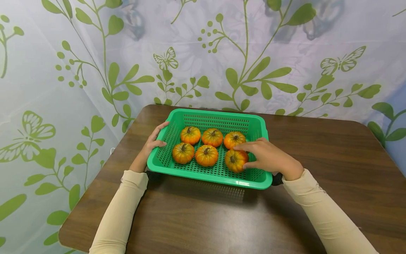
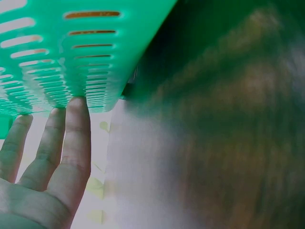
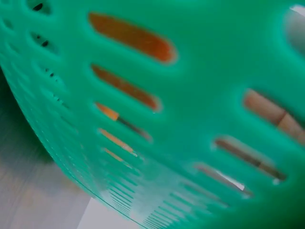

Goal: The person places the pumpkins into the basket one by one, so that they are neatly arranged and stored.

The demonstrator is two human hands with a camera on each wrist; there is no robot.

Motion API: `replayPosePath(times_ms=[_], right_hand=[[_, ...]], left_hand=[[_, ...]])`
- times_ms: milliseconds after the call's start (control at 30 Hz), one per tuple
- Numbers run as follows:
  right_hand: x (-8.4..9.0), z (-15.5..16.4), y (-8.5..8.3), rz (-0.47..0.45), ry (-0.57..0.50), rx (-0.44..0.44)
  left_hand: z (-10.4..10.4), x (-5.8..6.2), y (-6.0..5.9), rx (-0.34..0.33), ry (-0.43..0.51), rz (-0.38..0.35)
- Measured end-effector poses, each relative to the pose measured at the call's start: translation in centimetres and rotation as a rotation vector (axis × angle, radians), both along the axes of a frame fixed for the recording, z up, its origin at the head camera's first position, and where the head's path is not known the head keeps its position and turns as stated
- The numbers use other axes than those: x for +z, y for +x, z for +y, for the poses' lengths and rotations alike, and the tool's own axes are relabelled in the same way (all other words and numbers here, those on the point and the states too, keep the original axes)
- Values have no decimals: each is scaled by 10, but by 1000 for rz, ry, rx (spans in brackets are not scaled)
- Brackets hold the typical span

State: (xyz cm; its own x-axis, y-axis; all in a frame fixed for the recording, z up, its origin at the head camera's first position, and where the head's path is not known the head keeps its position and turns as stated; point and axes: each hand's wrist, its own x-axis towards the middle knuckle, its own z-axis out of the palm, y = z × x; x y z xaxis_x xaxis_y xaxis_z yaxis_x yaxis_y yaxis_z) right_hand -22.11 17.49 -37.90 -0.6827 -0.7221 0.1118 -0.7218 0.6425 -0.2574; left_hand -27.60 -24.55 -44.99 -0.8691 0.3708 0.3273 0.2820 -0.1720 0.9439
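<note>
A green slotted plastic basket (image 1: 203, 177) holds several small orange pumpkins (image 1: 207, 155) in two rows. My left hand (image 1: 153, 143) grips its left rim, thumb over the inside. In the left wrist view, the fingers (image 2: 76, 138) of that hand lie against the basket's outer wall (image 2: 71, 52). Reaching in over the right side, my right hand (image 1: 266, 155) holds the front right pumpkin (image 1: 234, 161) between fingers and thumb. Through the slots of the basket wall (image 3: 209, 67), the right wrist view shows only strips of orange pumpkin and of a finger.
The basket is over a dark brown wooden table (image 1: 203, 218), near its back edge. A dotted shadow falls on the wood in front of it. Behind and to the left hangs a pale curtain (image 1: 190, 31) with green leaves and butterflies.
</note>
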Motion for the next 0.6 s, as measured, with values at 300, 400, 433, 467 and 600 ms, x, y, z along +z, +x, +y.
replayPosePath(times_ms=[300,400,433,467,600], right_hand=[[2,-2,1,-17,65,-33],[2,-3,1,-10,81,-45],[2,-4,1,-8,87,-48],[2,-4,1,-6,91,-50],[1,-5,0,-7,95,-61]], left_hand=[[0,0,1,23,-34,-18],[0,-1,0,1,-12,-5],[0,-1,0,-7,-4,4],[-1,-1,-1,-15,5,12],[-1,-2,-2,-29,10,46]])
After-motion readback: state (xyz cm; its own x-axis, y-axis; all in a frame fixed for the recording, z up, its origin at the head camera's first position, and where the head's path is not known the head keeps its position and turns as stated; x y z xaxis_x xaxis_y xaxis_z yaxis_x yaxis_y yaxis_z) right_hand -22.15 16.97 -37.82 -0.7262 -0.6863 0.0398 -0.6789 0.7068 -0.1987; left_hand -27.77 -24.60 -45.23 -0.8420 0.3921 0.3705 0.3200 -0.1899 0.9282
